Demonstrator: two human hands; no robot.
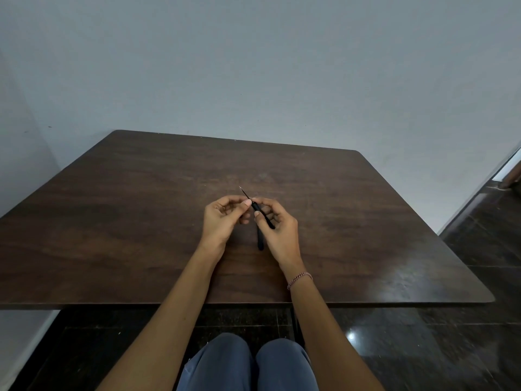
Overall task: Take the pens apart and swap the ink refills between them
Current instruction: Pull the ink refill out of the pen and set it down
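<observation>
Above the middle of the brown surface (366, 221), both hands work on one black pen (260, 214). The right hand (277, 225) has its grip closed around the barrel, thumb on top and fingers curled beneath, with the pen angled up and away to the left. The left hand (222, 218) pinches the front end between thumb and forefinger, just where the thin tip (244, 192) sticks out past the fingers. A second dark pen (260, 241) lies flat on the surface below and between the hands, partly hidden by the right hand; whether it is whole or already opened cannot be told.

My judgement is that the step in hand is loosening or refitting the front section of the held pen. To do it well, the right hand should keep the barrel steady while the left turns the front piece in small twists about the pen's own axis, without bending it sideways. Once the thread lets go, drawing the parts straight apart would spare the refill and any spring inside. Working low over the surface means a dropped small part is less likely to roll far.
</observation>
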